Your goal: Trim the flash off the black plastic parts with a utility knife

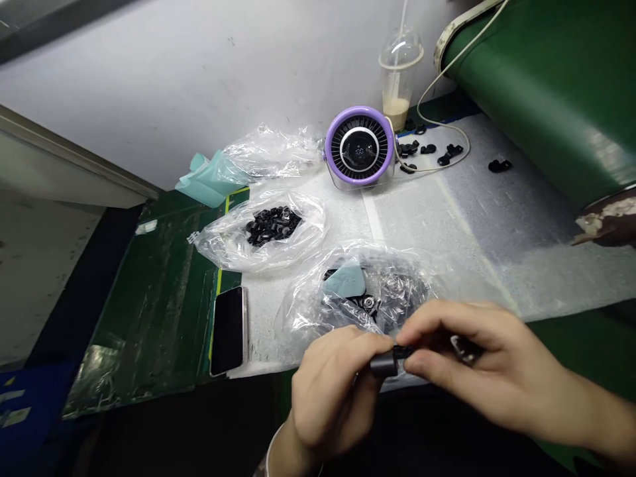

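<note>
A broad green belt roller (541,86) curves away beyond and to the right of the right hand (497,364), and a worn green mat (154,291) stretches out to the left of the left hand (332,391). A white foam sheet (437,218) lies directly ahead of both hands. Farther ahead on it stands a purple-rimmed round fan (358,146) with a lit display, and a plastic cup (400,73) with a straw and pale liquid stands behind that.

Just ahead of the hands, a clear plastic bag (358,291) holds black parts and a teal piece (345,279). Farther ahead and to the left, a second bag (261,228) holds a heap of small black parts (272,225). Beyond it, crumpled clear plastic (271,152) lies beside a teal sheet (206,179). A smartphone (227,331) lies face up to the left of the left hand. Loose black clips (499,165) sit well ahead of the right hand.

The hands are close together, with both clamped on a dark cylindrical part (383,363) in front of the near bag. The left fingers (358,348) grip its barrel, while the right fingertips (422,324) pinch its far end.
</note>
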A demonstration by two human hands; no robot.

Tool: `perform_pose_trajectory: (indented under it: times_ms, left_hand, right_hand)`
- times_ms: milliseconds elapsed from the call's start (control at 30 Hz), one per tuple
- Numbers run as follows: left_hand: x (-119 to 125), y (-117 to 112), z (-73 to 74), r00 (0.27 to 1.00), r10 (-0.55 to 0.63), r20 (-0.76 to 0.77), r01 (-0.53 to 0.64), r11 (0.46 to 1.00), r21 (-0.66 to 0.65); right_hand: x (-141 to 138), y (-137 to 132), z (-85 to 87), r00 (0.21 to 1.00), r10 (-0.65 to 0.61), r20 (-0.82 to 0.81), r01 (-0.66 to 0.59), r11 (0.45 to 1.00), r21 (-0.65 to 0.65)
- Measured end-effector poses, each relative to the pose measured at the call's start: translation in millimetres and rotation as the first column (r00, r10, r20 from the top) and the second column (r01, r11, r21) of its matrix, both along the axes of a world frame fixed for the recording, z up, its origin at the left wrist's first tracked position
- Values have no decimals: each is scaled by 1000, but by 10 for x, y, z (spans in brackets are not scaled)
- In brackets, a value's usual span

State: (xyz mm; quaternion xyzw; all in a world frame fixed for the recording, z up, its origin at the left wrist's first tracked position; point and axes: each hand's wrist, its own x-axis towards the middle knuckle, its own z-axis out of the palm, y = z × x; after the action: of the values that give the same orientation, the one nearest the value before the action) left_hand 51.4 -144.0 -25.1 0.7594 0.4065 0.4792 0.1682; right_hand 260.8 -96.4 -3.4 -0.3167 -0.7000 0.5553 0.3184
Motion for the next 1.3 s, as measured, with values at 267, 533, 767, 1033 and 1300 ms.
perform_pose_trajectory:
  times_ms: [267,533,767,1033,1300]
  left_hand:
    - [15,8,-57,981,161,-108,-149,982,114]
    - [28,-3,-133,934,293,-204,-222,925,310]
    - [44,-49,-124,984,176,35,-178,981,73]
    - [146,-138,-131,798,79,597,138,941,-308]
    - [190,-137,-56,507,131,852,424,823,-378]
  right_hand:
    - [-144,-29,-90,997,-36,-69,3,903,-429]
    - [-207,-78,-71,998,-68,-19,52,890,-452]
    - [-191,-126,-139,991,-117,69,98,966,238]
    - [-141,-29,-203,986,-134,100,30,731,681]
    - [-69,70,-256,976,-101,194,-99,587,804]
